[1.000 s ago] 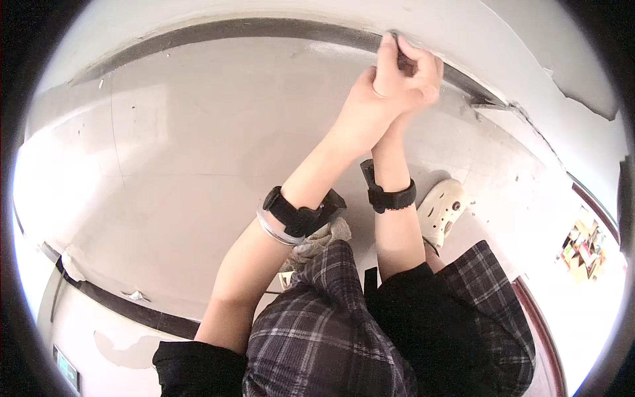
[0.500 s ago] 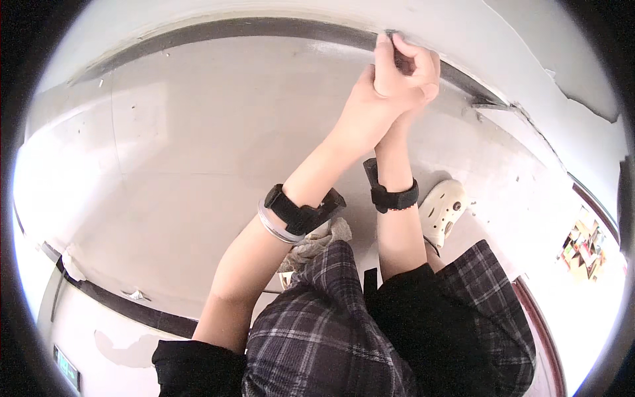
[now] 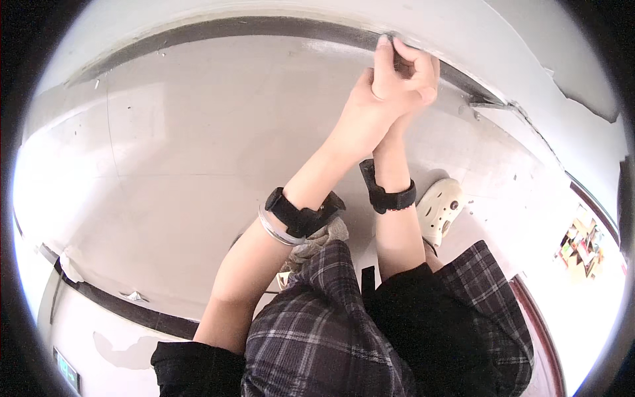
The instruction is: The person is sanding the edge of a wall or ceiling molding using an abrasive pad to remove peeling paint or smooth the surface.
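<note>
Apparently, left hand (image 3: 389,87) curled to a near-closed pinch on small dark piece (image 3: 391,34), one o'clock, by skirting (image 3: 264,27). Right hand (image 3: 411,112) mostly hidden; grip indeterminable. Judged: piece light, stiffness uncertain; hold its near edge.

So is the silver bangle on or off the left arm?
On: the silver bangle curves around the left forearm, beside a black strap.

With the view's centre as the clock's hub, the left hand (image 3: 387,92) lies at one o'clock, over the partly hidden right hand (image 3: 409,120), by the skirting board (image 3: 251,28) arcing from ten to two. On the floor (image 3: 198,132), a clog (image 3: 440,210) sits at three, a crumpled scrap (image 3: 134,296) at eight; beyond the scrap is a wall sign (image 3: 67,372).
</note>
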A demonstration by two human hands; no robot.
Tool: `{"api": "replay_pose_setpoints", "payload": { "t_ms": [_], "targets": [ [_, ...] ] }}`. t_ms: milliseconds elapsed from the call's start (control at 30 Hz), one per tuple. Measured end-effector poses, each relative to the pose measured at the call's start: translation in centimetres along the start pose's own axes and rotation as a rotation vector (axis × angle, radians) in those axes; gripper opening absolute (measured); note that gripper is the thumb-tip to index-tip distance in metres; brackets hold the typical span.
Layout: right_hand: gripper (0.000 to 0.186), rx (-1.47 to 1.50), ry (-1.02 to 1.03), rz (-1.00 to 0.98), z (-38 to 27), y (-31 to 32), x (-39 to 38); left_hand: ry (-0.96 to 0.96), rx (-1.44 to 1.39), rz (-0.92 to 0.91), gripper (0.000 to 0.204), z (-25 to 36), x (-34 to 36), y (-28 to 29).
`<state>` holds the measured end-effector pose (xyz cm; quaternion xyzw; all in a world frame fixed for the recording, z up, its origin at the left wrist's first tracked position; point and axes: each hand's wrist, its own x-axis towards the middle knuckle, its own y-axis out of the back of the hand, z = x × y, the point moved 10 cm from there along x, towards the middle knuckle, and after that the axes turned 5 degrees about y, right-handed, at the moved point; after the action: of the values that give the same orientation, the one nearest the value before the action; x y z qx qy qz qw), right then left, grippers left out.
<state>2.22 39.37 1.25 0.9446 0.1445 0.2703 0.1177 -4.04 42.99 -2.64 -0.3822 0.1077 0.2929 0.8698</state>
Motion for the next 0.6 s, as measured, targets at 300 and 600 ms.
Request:
{"api": "replay_pose_setpoints", "payload": {
  "t_ms": [300,600],
  "targets": [
    [0.01,-0.087,0.092,0.111,-0.7,1.3,0.0,0.028,0.067,0.001,0.054,-0.5,0.3,0.0],
    [0.011,0.117,0.032,-0.008,0.3,-0.3,0.1,0.032,-0.003,0.03,0.052,-0.1,0.1,0.3]
  ]
}}
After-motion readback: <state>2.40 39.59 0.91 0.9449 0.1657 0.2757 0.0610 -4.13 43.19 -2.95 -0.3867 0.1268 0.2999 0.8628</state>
